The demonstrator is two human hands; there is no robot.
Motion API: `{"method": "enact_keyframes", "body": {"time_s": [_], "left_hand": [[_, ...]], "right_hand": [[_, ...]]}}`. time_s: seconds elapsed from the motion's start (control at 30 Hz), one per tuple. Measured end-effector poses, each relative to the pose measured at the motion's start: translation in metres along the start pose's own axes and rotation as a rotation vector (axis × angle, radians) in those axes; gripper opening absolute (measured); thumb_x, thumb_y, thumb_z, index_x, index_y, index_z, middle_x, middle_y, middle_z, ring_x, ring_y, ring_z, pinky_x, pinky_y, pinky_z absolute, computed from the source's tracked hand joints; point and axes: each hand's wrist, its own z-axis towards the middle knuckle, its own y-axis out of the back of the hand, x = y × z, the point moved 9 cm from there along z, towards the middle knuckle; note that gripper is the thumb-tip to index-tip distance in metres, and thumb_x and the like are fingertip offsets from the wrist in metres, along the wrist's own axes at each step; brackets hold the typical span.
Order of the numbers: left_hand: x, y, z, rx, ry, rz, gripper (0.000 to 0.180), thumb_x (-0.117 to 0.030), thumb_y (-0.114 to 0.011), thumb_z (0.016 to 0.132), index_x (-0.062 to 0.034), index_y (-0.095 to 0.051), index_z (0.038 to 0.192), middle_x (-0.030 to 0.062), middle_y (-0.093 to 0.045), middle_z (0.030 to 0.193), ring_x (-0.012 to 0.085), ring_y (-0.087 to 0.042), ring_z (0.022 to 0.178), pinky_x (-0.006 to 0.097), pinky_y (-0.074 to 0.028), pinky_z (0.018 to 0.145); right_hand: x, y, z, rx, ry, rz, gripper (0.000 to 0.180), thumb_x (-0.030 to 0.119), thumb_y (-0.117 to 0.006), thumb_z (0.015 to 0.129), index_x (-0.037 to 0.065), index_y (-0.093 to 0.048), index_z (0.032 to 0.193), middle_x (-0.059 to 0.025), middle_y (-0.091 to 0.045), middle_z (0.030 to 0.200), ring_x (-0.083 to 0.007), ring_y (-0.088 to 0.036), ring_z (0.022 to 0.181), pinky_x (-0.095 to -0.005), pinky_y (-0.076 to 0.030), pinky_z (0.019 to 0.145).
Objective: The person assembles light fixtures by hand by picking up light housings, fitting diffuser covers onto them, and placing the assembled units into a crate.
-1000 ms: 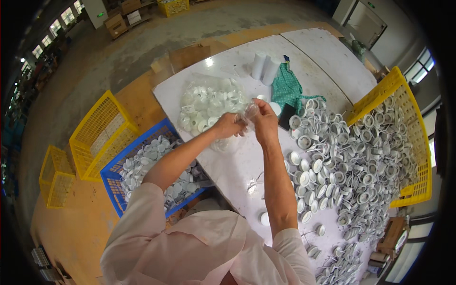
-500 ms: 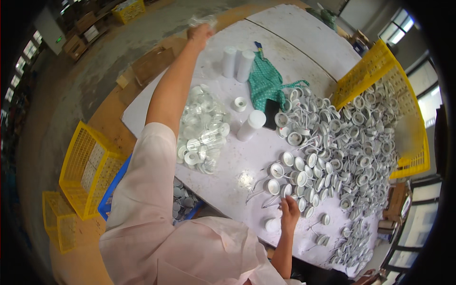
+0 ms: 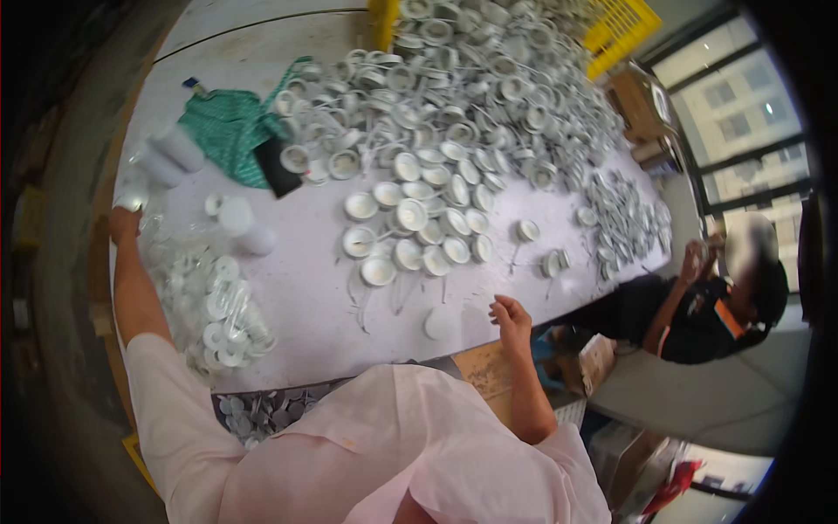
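My left hand (image 3: 125, 224) is at the table's left edge, fingers closed on the rim of a clear plastic bag (image 3: 153, 229). White ring-shaped parts (image 3: 225, 307) lie in the bag, which stretches over the table toward me. My right hand (image 3: 511, 319) hovers by the near table edge, fingers slightly bent and apart, holding nothing visible. Left of it a white round cap (image 3: 438, 324) lies on the table. Beyond are white cup-shaped parts with wires (image 3: 408, 214), mostly open side up.
A larger heap of wired round parts (image 3: 489, 79) reaches a yellow crate (image 3: 624, 31). White cylinders (image 3: 175, 153), a green cloth (image 3: 223, 127) and a dark phone (image 3: 278, 168) occupy the left. Grey discs (image 3: 262, 410) sit below the table edge. Another person (image 3: 716, 314) is at the right.
The view has swung to the right, bringing the other person into sight. My left hand stays on the bag's rim. My right hand has drawn back from the wired parts toward the near edge.
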Motion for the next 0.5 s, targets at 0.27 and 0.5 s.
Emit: {"method": "enact_keyframes", "body": {"time_s": [0.27,0.5], "left_hand": [[-0.01,0.02,-0.045,-0.066,-0.06,-0.33,0.041,-0.015,-0.055,0.083,-0.0009,-0.05,0.122,0.0141,-0.065,0.081,0.0194,-0.062,0.057,0.031,-0.047,0.046],[-0.073,0.022,-0.272,-0.179,-0.467,-0.789,0.031,-0.011,-0.048,0.09,-0.0004,-0.052,0.119,0.0105,-0.064,0.105,0.0159,-0.063,0.084,0.026,-0.05,0.074]], "right_hand": [[-0.093,0.196,0.087,-0.647,0.022,-0.116,0.045,0.018,-0.067,0.078,-0.005,-0.055,0.114,-0.0078,-0.062,0.084,-0.0119,-0.056,0.066,-0.0253,-0.046,0.061],[-0.142,0.266,0.191,-0.662,-0.083,-0.2,0.081,0.031,-0.075,0.069,-0.005,-0.039,0.131,-0.0201,-0.052,0.117,-0.0243,-0.057,0.094,-0.0303,-0.049,0.072]]}}
